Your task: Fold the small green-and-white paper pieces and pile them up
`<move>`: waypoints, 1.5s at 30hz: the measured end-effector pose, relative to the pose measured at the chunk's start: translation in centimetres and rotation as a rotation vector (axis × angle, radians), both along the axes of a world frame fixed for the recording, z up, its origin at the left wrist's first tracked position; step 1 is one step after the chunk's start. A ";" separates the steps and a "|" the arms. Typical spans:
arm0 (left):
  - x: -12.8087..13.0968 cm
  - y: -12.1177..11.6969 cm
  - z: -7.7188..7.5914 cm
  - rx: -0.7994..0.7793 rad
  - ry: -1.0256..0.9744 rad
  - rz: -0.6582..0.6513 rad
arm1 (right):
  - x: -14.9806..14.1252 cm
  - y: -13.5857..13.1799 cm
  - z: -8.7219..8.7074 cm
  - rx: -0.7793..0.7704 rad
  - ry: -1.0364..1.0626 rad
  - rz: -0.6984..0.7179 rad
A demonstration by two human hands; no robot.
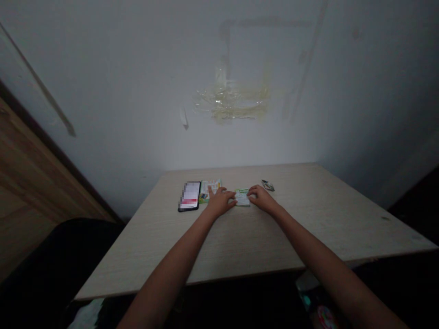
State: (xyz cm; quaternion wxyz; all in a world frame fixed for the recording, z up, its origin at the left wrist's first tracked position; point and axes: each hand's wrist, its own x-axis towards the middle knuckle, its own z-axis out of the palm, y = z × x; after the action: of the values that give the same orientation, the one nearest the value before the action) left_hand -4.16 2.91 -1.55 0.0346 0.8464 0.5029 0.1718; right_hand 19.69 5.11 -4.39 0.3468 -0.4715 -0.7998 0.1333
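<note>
A small white and green folded paper [243, 198] lies on the table between my hands. My left hand [220, 201] grips its left edge with thumb and fingertips, while its outer fingers spread over a printed green and white booklet [210, 183]. At the opposite edge, my right hand [260, 198] pinches the same paper, fingers bent. Print on the paper is too small to read, and the fingertips cover parts of its sides.
A dark-edged phone [190, 196] with a lit, blurred screen lies left of the booklet. Small dark and silvery scraps [268, 185] sit beyond my right hand. The pale wooden table [240, 242] meets a wall [137, 91] with old tape on it.
</note>
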 end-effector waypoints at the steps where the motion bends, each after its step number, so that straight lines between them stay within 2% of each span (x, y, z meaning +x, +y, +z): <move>1: 0.0 0.0 0.0 -0.002 0.002 0.001 | 0.0 -0.1 0.1 -0.007 -0.004 0.007; 8: 0.0 -0.1 0.1 -0.017 0.018 0.004 | 0.4 -0.6 0.8 -0.079 -0.016 0.034; 21: -0.3 0.4 0.4 -0.065 0.006 0.002 | 1.4 -0.5 0.6 -0.172 -0.039 0.108; 32: 0.0 0.4 1.2 -0.079 -0.010 -0.014 | 1.9 -0.2 0.1 -0.156 -0.029 0.168; 39: 1.0 0.4 1.6 -0.018 0.047 0.010 | 2.0 -0.3 -0.1 -0.136 0.039 0.157; 45: 2.2 0.0 0.9 0.066 0.055 0.025 | 1.9 -0.2 0.0 -0.145 0.079 0.131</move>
State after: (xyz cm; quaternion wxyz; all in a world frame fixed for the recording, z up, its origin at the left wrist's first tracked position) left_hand -1.94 2.87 -0.61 -0.0092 0.8451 0.5082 0.1656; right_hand 21.63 4.90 -4.38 0.3335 -0.4364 -0.8030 0.2315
